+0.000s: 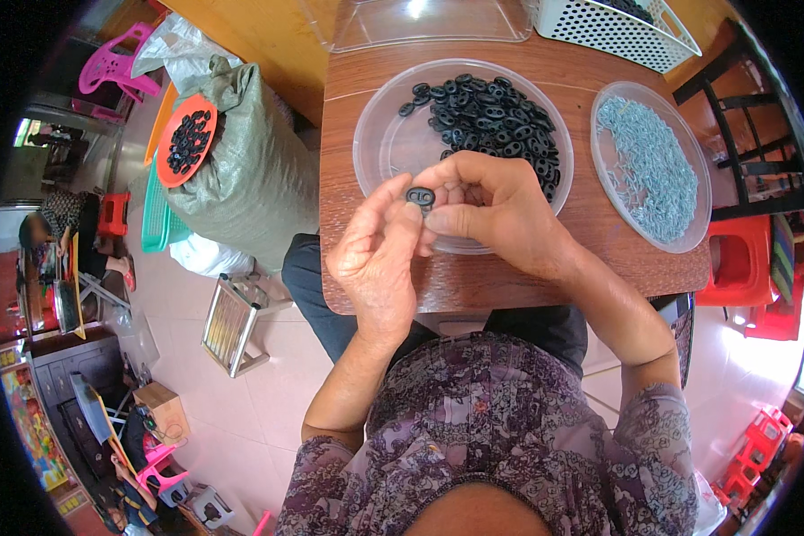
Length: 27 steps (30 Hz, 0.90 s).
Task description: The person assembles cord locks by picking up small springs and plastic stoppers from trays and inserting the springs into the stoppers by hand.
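Observation:
Between thumb and fingers, my left hand pinches a small black oval plastic piece with two holes. My right hand meets it there, thumb and forefinger closed together at the piece's right side; whether a tiny part sits in that pinch is hidden. Both hands are above the near rim of a round clear plastic tray. A heap of similar black oval pieces fills the tray's middle and right. To the right, a second clear round tray holds many small silvery-blue metal pins or screws.
The trays stand on a brown wooden table. At its back are a clear rectangular tray and a white perforated basket. Left of the table, a bulging grey-green sack bears an orange dish of black pieces. Another person sits far left.

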Each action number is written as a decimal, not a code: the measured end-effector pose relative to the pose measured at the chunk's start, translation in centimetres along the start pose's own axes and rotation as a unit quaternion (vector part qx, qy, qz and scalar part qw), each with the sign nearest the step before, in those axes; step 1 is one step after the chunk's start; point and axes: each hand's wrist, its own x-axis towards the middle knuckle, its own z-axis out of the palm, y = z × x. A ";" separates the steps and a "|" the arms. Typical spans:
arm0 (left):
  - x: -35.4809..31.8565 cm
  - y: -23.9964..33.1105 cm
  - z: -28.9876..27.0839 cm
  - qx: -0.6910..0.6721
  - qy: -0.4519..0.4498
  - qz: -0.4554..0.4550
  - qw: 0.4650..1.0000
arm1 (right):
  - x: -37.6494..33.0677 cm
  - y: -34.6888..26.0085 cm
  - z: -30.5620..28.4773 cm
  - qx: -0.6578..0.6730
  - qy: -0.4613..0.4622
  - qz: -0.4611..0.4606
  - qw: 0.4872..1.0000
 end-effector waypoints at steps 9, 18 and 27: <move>-0.5 -0.4 -0.2 -0.018 -0.015 0.040 0.999 | -0.7 0.0 0.9 -0.174 0.064 -0.140 0.973; -0.7 -0.7 -0.5 -0.011 -0.029 0.073 0.997 | -0.8 0.5 1.3 -0.204 0.074 -0.182 0.959; -0.7 -1.4 -0.6 -0.034 -0.019 0.092 0.995 | -0.7 1.3 2.1 -0.200 0.105 -0.243 0.943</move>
